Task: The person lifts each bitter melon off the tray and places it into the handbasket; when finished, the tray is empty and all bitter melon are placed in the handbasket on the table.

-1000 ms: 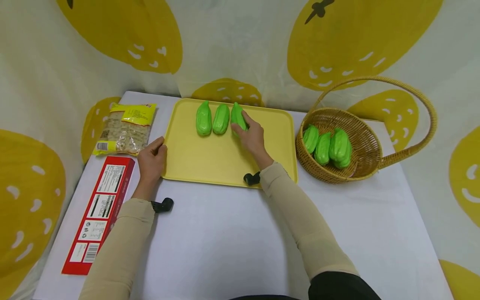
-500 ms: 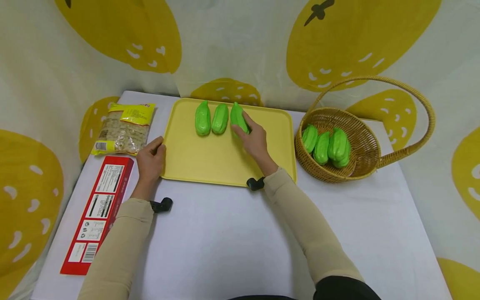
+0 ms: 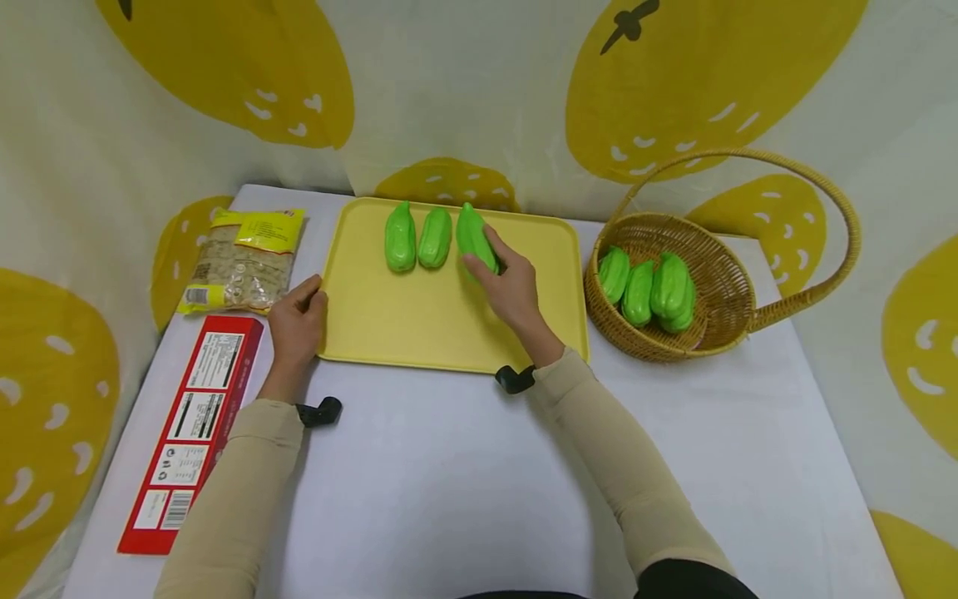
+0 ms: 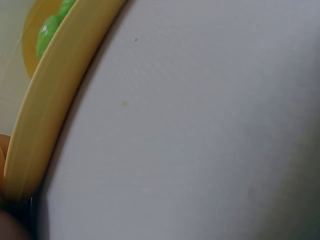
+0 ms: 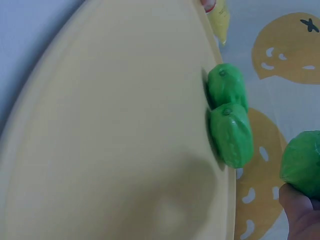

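Observation:
My left hand (image 3: 297,323) pinches the left edge of a yellow tray (image 3: 397,329); in the left wrist view a finger (image 4: 4,150) shows at the end of the tray's rim (image 4: 60,105). With thumb and fingers my right hand (image 3: 511,283) holds a glossy green ridged gourd (image 3: 473,235) over the tray's far side. The right wrist view has the thumb (image 5: 296,202) against this gourd (image 5: 302,162), which is cut off by the frame edge. To its left, a green gourd (image 3: 435,238) and another green gourd (image 3: 400,238) lie side by side on the tray.
Right of the tray stands a wicker basket (image 3: 722,291) with a tall handle, holding several green gourds (image 3: 669,287). A yellow-labelled clear packet (image 3: 247,262) and a long red box (image 3: 190,433) lie at the left of the white-covered table (image 3: 441,491). A patterned curtain (image 3: 456,83) hangs behind.
The right wrist has moved a little right and toward the body, the hand still on the gourd. The left hand stays at the tray's edge. The whole head view has shifted slightly.

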### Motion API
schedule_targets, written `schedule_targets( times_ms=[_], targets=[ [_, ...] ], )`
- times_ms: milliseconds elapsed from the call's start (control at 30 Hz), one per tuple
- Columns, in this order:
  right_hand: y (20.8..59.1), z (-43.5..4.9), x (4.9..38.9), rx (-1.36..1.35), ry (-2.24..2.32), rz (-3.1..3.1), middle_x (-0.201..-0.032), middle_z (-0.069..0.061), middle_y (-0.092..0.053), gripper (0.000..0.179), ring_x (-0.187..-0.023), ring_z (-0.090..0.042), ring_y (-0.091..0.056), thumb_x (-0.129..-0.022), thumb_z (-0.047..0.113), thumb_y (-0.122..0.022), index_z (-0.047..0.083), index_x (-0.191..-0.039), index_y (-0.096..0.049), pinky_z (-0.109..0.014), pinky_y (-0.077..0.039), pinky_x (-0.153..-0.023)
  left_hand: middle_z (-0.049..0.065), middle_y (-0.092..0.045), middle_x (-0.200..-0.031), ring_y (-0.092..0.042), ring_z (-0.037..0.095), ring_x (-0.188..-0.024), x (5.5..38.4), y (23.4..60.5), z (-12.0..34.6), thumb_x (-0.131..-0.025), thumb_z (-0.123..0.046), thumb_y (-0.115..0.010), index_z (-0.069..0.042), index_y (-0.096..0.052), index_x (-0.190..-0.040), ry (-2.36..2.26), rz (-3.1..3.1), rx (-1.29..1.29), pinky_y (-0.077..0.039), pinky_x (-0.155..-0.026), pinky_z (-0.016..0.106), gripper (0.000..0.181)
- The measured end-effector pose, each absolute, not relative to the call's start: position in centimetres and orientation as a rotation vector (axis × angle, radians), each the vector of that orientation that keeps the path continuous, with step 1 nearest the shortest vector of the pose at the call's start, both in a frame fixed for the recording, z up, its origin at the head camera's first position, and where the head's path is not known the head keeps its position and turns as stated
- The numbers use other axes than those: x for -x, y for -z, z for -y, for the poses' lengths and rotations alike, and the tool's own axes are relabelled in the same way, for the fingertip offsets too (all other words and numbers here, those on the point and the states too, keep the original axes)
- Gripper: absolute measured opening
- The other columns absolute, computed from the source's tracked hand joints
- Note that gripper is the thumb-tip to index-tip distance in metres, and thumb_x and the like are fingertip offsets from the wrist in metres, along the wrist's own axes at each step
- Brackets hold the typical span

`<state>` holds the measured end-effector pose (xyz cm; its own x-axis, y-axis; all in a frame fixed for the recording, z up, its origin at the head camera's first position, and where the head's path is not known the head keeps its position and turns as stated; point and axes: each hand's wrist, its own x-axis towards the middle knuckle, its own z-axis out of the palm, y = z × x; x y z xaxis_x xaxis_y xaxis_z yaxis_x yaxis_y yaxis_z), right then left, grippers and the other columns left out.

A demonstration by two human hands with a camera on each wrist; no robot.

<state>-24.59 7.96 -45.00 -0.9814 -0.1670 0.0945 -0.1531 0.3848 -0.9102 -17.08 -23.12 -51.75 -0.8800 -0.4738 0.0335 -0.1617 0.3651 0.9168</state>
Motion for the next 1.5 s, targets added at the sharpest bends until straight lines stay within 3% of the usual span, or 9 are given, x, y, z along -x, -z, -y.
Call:
schedule_targets(
  times_ms=[167,400,600,867,1100,1333,1500],
  targets=[
    [44.2,-8.7,23.8,0.32,1.79,-2.573,-0.155,-0.012,-0.051,0.066,-0.133,-0.024,-0.057,-0.098,0.035,-0.069,0.016,-0.156,-0.044,-0.043,-0.055,-0.106,0.015,-0.06,-0.144,-0.054,0.025,-0.139,17.1,51.6,23.0,-0.102,-0.01,-0.058,-0.003,-0.062,-0.138,1.517,2.33,-0.535,-0.043,-0.119,0.039,0.037],
    [43.3,-9.7,23.1,0.302,1.886,-2.516,-0.155,-0.011,-0.051,0.064,-0.132,-0.023,-0.058,-0.097,0.032,-0.07,0.018,-0.155,-0.045,-0.043,-0.056,-0.104,0.013,-0.06,-0.144,-0.054,0.024,-0.139,17.2,51.8,23.1,-0.102,-0.011,-0.058,-0.004,-0.061,-0.138,1.505,2.349,-0.541,-0.043,-0.119,0.038,0.037],
    [42.3,-10.2,22.6,0.298,1.93,-2.475,-0.155,-0.016,-0.05,0.063,-0.13,-0.028,-0.06,-0.099,0.021,-0.067,0.012,-0.156,-0.041,-0.022,-0.056,-0.093,0.012,-0.06,-0.145,-0.054,0.023,-0.139,17.1,52.1,23.3,-0.103,-0.012,-0.058,-0.005,-0.061,-0.139,1.506,2.35,-0.535,-0.044,-0.119,0.039,0.037],
    [42.5,-11.8,22.6,0.31,2.011,-2.438,-0.158,-0.015,-0.047,0.065,-0.133,-0.028,-0.058,-0.099,0.019,-0.067,0.01,-0.157,-0.039,-0.013,-0.053,-0.091,0.013,-0.06,-0.145,-0.055,0.024,-0.139,16.9,52.1,23.3,-0.102,-0.011,-0.059,-0.005,-0.062,-0.138,1.501,2.342,-0.533,-0.044,-0.118,0.038,0.037],
    [42.2,-14.2,22.2,0.292,2.041,-2.469,-0.159,-0.013,-0.045,0.067,-0.136,-0.024,-0.055,-0.1,0.023,-0.067,0.006,-0.157,-0.037,-0.015,-0.052,-0.098,0.014,-0.061,-0.143,-0.055,0.025,-0.138,17.0,52.0,23.3,-0.102,-0.009,-0.059,-0.003,-0.063,-0.137,1.5,2.332,-0.519,-0.045,-0.117,0.038,0.036],
    [42.2,-16.6,21.9,0.203,2.049,-2.519,-0.163,-0.007,-0.041,0.065,-0.148,-0.018,-0.044,-0.099,0.023,-0.067,0.009,-0.157,-0.039,-0.033,-0.045,-0.118,0.013,-0.061,-0.144,-0.055,0.024,-0.139,17.0,51.8,23.3,-0.102,-0.01,-0.059,-0.004,-0.062,-0.138,1.509,2.333,-0.53,-0.045,-0.117,0.037,0.037],
    [42.0,-18.6,21.3,0.08,2.038,-2.537,-0.164,-0.002,-0.04,0.064,-0.146,-0.019,-0.046,-0.099,0.023,-0.067,0.017,-0.157,-0.04,-0.023,-0.048,-0.111,0.013,-0.061,-0.144,-0.055,0.024,-0.139,17.0,51.8,23.2,-0.102,-0.011,-0.058,-0.004,-0.062,-0.138,1.522,2.331,-0.533,-0.045,-0.118,0.037,0.037]
  ],
)
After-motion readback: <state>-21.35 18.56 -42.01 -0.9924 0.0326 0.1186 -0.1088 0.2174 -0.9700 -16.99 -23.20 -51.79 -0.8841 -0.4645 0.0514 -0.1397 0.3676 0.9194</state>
